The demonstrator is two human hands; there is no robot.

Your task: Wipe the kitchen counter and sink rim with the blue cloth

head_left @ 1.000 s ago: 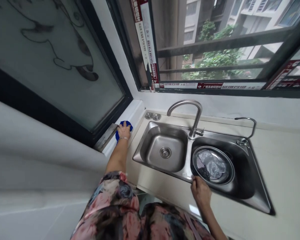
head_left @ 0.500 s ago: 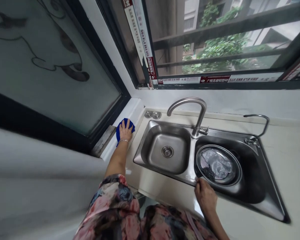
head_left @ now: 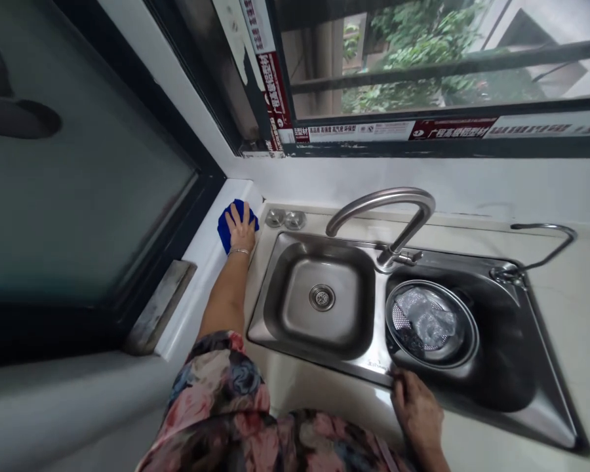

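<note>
My left hand (head_left: 242,233) presses palm-down on a bunched blue cloth (head_left: 225,229), its fingers spread over the top. The cloth rests on the white ledge (head_left: 204,262) below the frosted pane, near the window corner. My right hand (head_left: 417,406) is at the front rim of the steel double sink (head_left: 319,357), with its fingers curled. Whether anything is inside those fingers is hidden. Just beyond that hand, in the right basin, sits a round metal strainer basin (head_left: 473,337) with clear plastic film (head_left: 425,318) in it.
A curved steel faucet (head_left: 398,196) rises behind the divider. A thin bent spout (head_left: 560,246) stands at the right rear corner. Two small metal strainers (head_left: 285,218) lie behind the left basin. A grey stone piece (head_left: 162,305) sits at the ledge's near end.
My left hand and the blue cloth have slid along the ledge toward the window corner. The view has shifted closer. My right hand remains at the sink's front rim.
</note>
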